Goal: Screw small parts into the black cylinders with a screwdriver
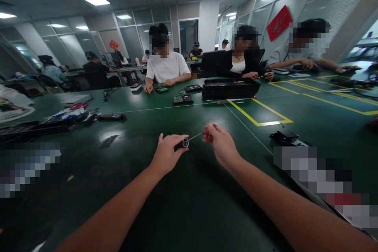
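Observation:
Near the middle of the green table, my left hand pinches a short dark cylinder between thumb and fingers. The cylinder's round end, with a light rim, faces right. My right hand is closed on the right end of a thin metal rod. The rod slants down to the left, and its other end meets the cylinder's round end. How far it reaches inside is too small to tell. Both hands are just above the tabletop.
A long black case stands beyond my hands, with a circuit-board device beside it. A dark pen-like tool and red-handled scissors lie left. Black parts lie right. People sit across the table.

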The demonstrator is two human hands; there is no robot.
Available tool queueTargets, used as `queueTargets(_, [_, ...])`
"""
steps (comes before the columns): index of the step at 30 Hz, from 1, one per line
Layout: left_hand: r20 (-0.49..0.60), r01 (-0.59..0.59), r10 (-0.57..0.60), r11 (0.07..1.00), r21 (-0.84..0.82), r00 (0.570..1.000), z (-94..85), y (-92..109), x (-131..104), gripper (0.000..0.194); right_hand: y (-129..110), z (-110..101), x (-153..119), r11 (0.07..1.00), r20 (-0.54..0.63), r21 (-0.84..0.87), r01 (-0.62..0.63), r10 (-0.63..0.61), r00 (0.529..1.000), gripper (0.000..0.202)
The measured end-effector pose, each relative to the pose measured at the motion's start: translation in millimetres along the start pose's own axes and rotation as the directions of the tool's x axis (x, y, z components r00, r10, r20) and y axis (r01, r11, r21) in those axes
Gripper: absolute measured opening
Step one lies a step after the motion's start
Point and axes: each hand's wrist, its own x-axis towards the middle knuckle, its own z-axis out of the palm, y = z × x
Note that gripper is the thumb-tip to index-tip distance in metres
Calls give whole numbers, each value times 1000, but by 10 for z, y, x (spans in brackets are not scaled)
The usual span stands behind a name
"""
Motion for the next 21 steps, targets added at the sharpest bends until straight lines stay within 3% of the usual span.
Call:
queueTargets(2, [14,17,-17,1000,13,1000,15,4,11,40,40,-18,40,999,-111,-3,-37,37,993,32])
queueTargets(4, [44,33,-34,999,10,998,35,1,15,40,48,-25,44,998,-150,-50,-22,15,989,30])
queueTargets(10, [67,18,-17,1000,-17,998,52,21,-6,43,10,25,-33,996,-60,-84,35,-40,997,29])
queueTargets(17, [44,3,0,998,-61,999,25,29,-17,43,-16,18,-59,995,-47,-85,46,-50,998,29])
queueTargets(21, [32,3,1,992,-125,999,31,23,-26,43,-128,-11,-91,961,-3,-252,114,-119,993,37])
